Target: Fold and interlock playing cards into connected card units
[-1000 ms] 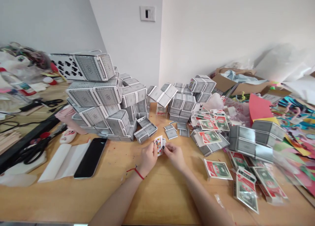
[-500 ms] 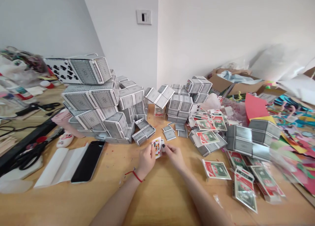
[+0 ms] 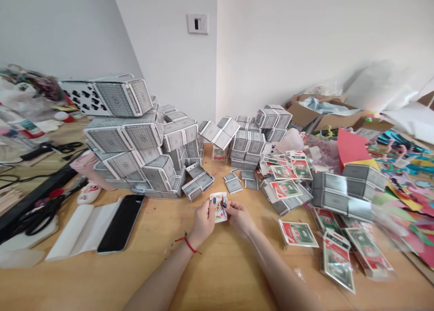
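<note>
Between my two hands, just above the wooden table (image 3: 217, 266), is a playing card (image 3: 220, 214) with a red and yellow court figure facing me. My left hand (image 3: 204, 220) pinches its left side, thumb on the face. From the right, my right hand (image 3: 239, 215) grips the other side, its dark-nailed thumb on the face too. Whether more cards lie behind it I cannot tell. Just beyond my hands are an open folded-card block (image 3: 198, 184) and a few small folded card pieces (image 3: 233, 183).
Stacked card blocks (image 3: 125, 134) rise at the left, with more blocks (image 3: 249, 143) at centre right. A black phone (image 3: 121, 223) and scissors (image 3: 45, 211) lie left. Card boxes (image 3: 298, 233), loose blocks (image 3: 330, 189) and coloured paper (image 3: 354, 146) crowd the right.
The card has turned to show more of its face. My right hand has shifted slightly left, its thumb now on the card's front. The surrounding blocks have stayed put.
</note>
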